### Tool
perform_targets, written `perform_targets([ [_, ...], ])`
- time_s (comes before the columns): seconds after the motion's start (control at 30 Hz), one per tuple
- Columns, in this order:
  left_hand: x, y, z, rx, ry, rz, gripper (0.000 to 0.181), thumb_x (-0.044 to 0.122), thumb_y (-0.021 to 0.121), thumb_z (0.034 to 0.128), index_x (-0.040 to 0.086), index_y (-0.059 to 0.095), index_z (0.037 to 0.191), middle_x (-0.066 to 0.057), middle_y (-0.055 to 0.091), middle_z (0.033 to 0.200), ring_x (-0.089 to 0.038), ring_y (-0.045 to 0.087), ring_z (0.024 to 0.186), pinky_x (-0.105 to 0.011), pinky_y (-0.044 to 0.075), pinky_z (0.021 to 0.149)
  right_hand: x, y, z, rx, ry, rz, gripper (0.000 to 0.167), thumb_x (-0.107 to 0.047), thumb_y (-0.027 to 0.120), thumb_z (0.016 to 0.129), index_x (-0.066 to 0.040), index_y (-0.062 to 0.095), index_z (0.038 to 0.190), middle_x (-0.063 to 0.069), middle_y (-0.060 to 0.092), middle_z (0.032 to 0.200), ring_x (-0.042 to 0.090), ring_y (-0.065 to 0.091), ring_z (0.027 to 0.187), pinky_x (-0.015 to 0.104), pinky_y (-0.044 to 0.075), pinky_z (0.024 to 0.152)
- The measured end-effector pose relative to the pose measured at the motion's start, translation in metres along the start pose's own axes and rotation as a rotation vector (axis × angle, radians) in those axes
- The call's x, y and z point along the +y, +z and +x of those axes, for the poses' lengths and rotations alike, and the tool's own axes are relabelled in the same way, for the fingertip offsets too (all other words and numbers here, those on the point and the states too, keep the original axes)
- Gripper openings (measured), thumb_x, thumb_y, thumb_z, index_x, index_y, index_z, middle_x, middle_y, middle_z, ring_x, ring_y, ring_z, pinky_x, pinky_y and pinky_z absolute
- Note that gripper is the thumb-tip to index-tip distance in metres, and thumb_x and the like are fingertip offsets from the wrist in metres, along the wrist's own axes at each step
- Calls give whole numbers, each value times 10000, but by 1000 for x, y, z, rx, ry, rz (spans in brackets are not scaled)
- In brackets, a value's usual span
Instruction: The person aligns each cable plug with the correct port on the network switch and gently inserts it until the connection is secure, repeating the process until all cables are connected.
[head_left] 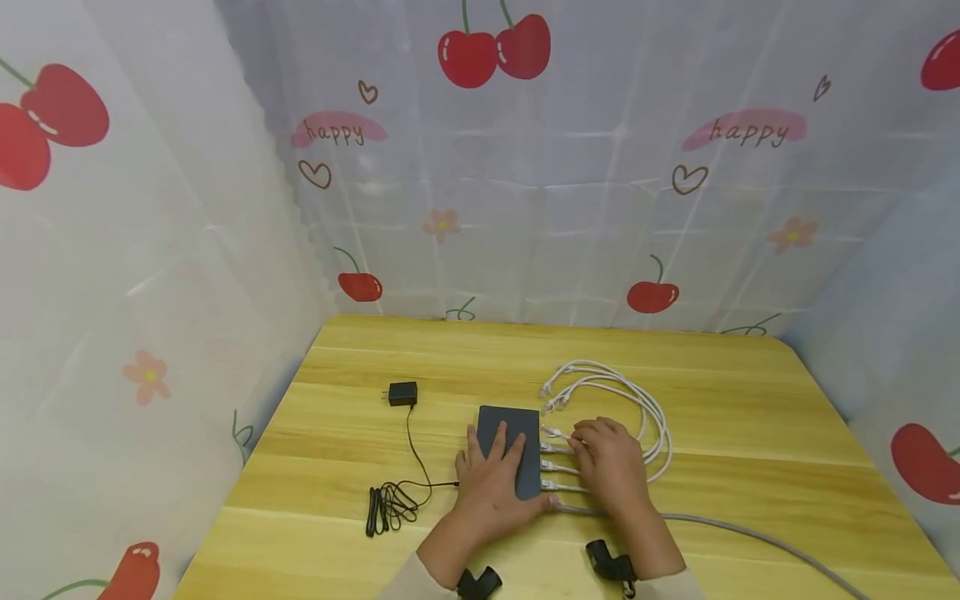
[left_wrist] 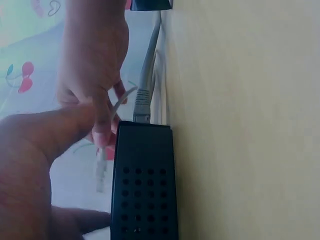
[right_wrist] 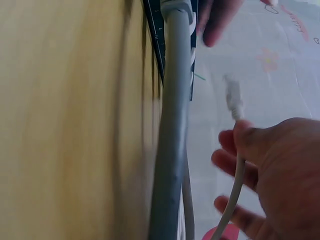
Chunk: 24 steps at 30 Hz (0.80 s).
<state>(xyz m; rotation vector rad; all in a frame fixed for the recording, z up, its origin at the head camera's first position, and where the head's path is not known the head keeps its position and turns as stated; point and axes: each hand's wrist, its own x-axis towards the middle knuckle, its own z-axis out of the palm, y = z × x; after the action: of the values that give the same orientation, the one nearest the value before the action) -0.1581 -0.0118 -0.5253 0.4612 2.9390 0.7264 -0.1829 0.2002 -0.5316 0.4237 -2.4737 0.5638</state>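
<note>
A dark network switch [head_left: 527, 460] lies on the table in the head view. My left hand [head_left: 491, 492] rests on top of it with spread fingers, its thumb beside the plug of a thick grey cable [right_wrist: 172, 130]. Between thumb and fingertips my right hand [head_left: 613, 462] pinches a white Ethernet cable [right_wrist: 238, 181] just behind its clear plug [right_wrist: 233, 96]. That plug hangs free beside the switch's right side, apart from it. Several white cable plugs [head_left: 548, 466] sit at the ports along that side. In the left wrist view, the vented end of the switch [left_wrist: 145, 190] faces the camera.
Behind the right hand, loose white cables [head_left: 652, 408] curve with their plugs towards the switch. Left of it lie a black power adapter [head_left: 402, 393] and its bundled cord [head_left: 392, 507]. The grey cable runs off to the lower right. A printed curtain [head_left: 555, 208] surrounds the table.
</note>
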Motion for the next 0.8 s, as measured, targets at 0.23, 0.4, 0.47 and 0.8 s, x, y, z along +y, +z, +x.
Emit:
perform_targets([
  [0.23,-3,-1,3,225,126,-132,603,391,729,907,182,546,1443,37,630,1354,-348,351,1438,-731,170,1078,-3,3,1,-35,-189,150,70,-71,779,827,-103,738,874,57,738,998,428,639,1048,555,487,926],
  [0.4,-3,-1,7,339,173,-197,299,212,777,880,156,734,1171,140,698,906,-148,588,1048,-567,341,1074,-4,2,1,-56,-239,216,34,-115,726,889,-84,736,882,52,733,1010,426,634,1052,548,468,953],
  [0.47,-3,-2,8,360,169,-191,198,209,786,872,165,756,1062,149,671,831,-113,577,934,-467,410,1013,-5,2,1,-71,-244,233,45,-124,714,900,-87,736,887,49,732,1024,427,630,1066,554,467,949],
  [0.8,-2,-4,6,366,173,-91,119,299,744,896,189,758,940,112,703,831,-96,587,829,-387,466,898,-9,-1,1,-96,-230,270,214,-151,850,771,-128,763,965,63,733,1104,402,627,1088,562,480,917],
])
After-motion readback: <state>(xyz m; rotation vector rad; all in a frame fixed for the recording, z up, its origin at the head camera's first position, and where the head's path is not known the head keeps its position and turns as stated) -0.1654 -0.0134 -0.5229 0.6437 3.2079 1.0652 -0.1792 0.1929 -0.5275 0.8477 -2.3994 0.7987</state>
